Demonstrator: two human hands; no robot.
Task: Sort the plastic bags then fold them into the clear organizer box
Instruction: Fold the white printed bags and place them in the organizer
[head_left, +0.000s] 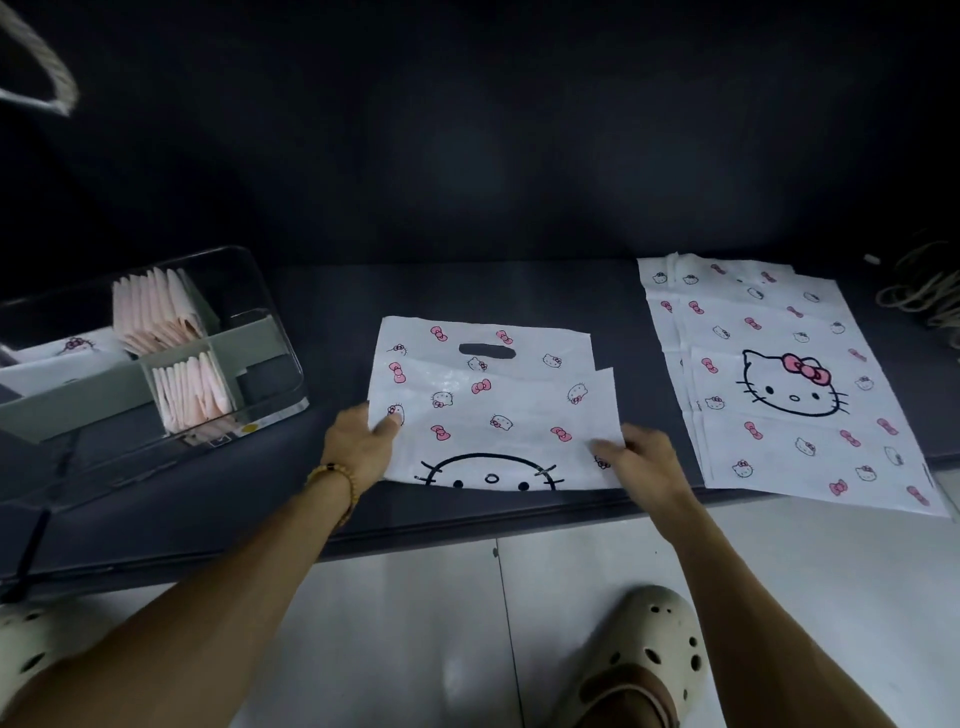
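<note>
A white plastic bag (488, 400) printed with cat faces and pink bows lies on the dark mat, its lower half folded up over the upper half. My left hand (358, 447) pinches the folded flap's left corner with the thumb on top. At the flap's right corner, my right hand (641, 460) pinches the edge. A stack of flat bags (779, 384) with the same print lies to the right. The clear organizer box (275, 332) stands at the left, with folded pink bags (156, 312) upright in two compartments and a folded white bag (72, 348) in another.
The dark mat (322, 499) ends just in front of my hands, where white floor tiles (415, 623) begin. My two cream clogs (644, 654) rest on the tiles. Coiled rope (924, 296) lies at the far right, a rope handle (47, 73) hangs at the top left.
</note>
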